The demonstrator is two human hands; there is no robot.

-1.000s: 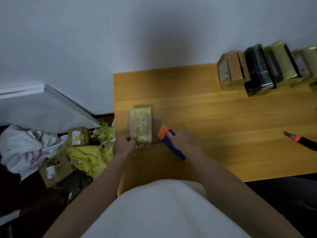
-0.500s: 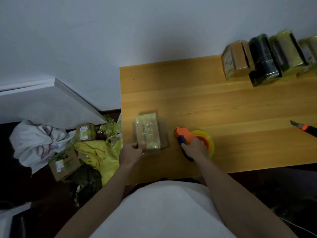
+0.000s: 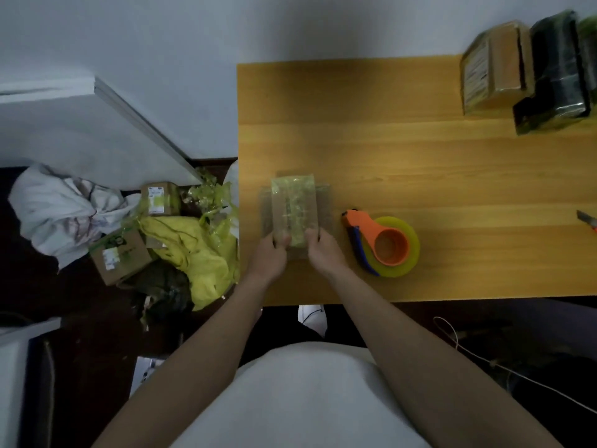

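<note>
Both hands are on a small box (image 3: 292, 218) bound in yellowish tape, which lies flat on the wooden table (image 3: 420, 176) near its left edge, long side running from twelve to six o'clock. The left hand (image 3: 269, 257) pinches the near left corner at about seven o'clock of the box, thumb on top and fingers curled round its side. The right hand (image 3: 323, 253) grips the near right corner at about five o'clock in the same way.

Just beside the box, at four o'clock from it and clear of both hands, a tape dispenser (image 3: 384, 245) lies on its side, orange with a yellow roll. Farther out at three o'clock, at the picture's edge, the tip of a knife (image 3: 586, 219) shows. Up at one o'clock, against the wall, stand a brown parcel (image 3: 494, 63) and a black parcel (image 3: 555, 72), touching. On the floor at nine o'clock sit cardboard boxes (image 3: 121, 257) and a yellow bag (image 3: 197, 250).
</note>
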